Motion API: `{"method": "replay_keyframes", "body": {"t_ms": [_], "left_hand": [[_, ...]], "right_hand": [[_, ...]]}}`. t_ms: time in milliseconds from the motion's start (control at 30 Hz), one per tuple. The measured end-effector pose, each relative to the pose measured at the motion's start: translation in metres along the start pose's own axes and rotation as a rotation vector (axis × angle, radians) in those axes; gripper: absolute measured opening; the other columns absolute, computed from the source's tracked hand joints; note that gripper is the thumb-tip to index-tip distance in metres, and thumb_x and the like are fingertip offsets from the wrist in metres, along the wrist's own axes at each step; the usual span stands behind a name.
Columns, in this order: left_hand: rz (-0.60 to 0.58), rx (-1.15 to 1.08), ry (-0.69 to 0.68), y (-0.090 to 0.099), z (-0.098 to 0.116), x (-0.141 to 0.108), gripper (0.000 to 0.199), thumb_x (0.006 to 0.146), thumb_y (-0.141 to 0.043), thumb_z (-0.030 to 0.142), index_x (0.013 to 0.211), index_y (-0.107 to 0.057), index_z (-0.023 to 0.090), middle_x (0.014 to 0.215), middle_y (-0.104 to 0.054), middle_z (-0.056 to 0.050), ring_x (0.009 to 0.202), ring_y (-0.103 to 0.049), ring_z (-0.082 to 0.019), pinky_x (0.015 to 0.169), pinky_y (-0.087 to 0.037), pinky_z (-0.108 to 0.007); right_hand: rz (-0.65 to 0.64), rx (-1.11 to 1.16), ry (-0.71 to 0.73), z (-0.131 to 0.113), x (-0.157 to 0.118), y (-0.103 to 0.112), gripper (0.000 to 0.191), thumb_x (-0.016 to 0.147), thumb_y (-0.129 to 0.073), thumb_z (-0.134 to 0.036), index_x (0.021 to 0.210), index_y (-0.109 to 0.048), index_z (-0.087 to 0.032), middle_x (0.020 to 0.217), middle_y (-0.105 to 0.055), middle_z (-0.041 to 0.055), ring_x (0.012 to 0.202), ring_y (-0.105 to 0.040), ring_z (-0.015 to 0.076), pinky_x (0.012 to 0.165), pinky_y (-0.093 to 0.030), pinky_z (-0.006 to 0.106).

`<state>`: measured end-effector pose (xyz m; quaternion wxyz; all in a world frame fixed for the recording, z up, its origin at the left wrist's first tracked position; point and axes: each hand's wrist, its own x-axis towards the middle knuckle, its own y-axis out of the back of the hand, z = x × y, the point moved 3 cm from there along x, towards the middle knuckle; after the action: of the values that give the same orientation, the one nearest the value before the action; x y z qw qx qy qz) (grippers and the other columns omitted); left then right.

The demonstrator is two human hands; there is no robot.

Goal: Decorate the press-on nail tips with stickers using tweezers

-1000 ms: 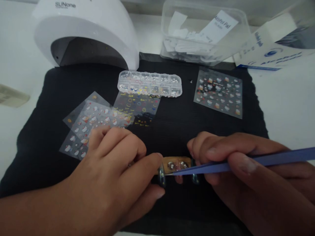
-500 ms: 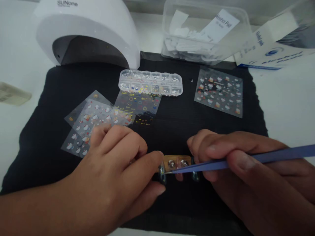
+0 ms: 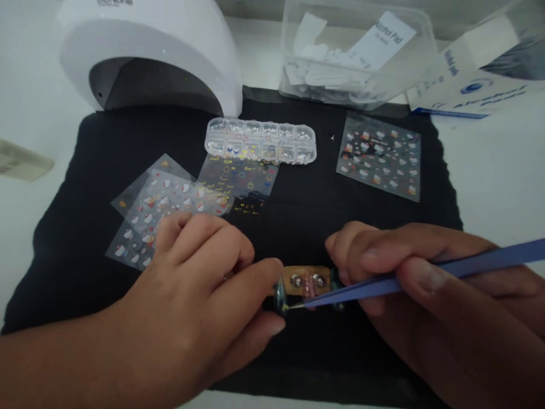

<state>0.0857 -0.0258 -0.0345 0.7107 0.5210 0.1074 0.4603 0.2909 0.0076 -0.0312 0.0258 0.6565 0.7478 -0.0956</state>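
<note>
My left hand (image 3: 204,295) is closed on the left end of a small wooden nail-tip holder (image 3: 291,270), its thumb and forefinger beside a dark green false nail (image 3: 280,291). A pink false nail (image 3: 309,284) and another dark green one (image 3: 335,279) are fixed along the same strip, with shiny round metal pieces between them. Between thumb and fingers, my right hand (image 3: 443,295) grips blue-violet tweezers (image 3: 366,289). Their pointed tip meets the lower end of the left green nail, at a tiny yellowish spot. My right fingertips are close to the holder's right end.
Beyond my hands, a clear compartment case (image 3: 260,142) of small gems overlaps a sticker sheet (image 3: 238,179). More sticker sheets lie left (image 3: 140,227) and right (image 3: 381,159). A white nail lamp (image 3: 170,40), plastic tub (image 3: 293,85) and alcohol-pad box (image 3: 481,85) stand behind the black mat (image 3: 76,227).
The tweezers' tip has moved slightly down along the left green nail to its lower end. The holder looks tilted a little differently. My left hand stays nearly in place.
</note>
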Motion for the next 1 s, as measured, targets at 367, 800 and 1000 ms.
{"method": "replay_keyframes", "body": {"t_ms": [367,800,1000], "left_hand": [[-0.007,-0.017,0.003,-0.001,-0.001,-0.001,0.021,0.098,-0.057,0.025,0.116,-0.066,0.02,0.089,-0.056,-0.004,0.084,-0.048,-0.026,0.075,-0.031,-0.044],[-0.023,-0.019,0.003,0.001,0.0,-0.001,0.019,0.099,-0.058,0.028,0.114,-0.065,0.018,0.092,-0.056,-0.004,0.086,-0.047,-0.025,0.076,-0.03,-0.045],[-0.016,-0.031,-0.003,0.002,0.001,-0.003,0.023,0.095,-0.063,0.026,0.116,-0.065,0.016,0.094,-0.057,-0.004,0.088,-0.048,-0.026,0.078,-0.032,-0.046]], "right_hand": [[-0.072,0.145,-0.14,0.006,0.007,-0.005,0.009,0.079,-0.084,-0.028,0.074,-0.081,-0.021,0.061,-0.062,0.0018,0.06,-0.066,0.0146,0.057,-0.063,0.025],[-0.152,0.178,-0.097,0.009,0.012,-0.005,0.009,0.082,-0.082,-0.032,0.079,-0.082,-0.023,0.062,-0.062,0.0028,0.061,-0.068,0.0202,0.052,-0.064,0.034],[-0.121,0.125,-0.083,0.006,0.014,-0.005,0.011,0.077,-0.085,-0.032,0.073,-0.082,-0.022,0.057,-0.061,0.0022,0.054,-0.062,0.0168,0.05,-0.062,0.031]]}}
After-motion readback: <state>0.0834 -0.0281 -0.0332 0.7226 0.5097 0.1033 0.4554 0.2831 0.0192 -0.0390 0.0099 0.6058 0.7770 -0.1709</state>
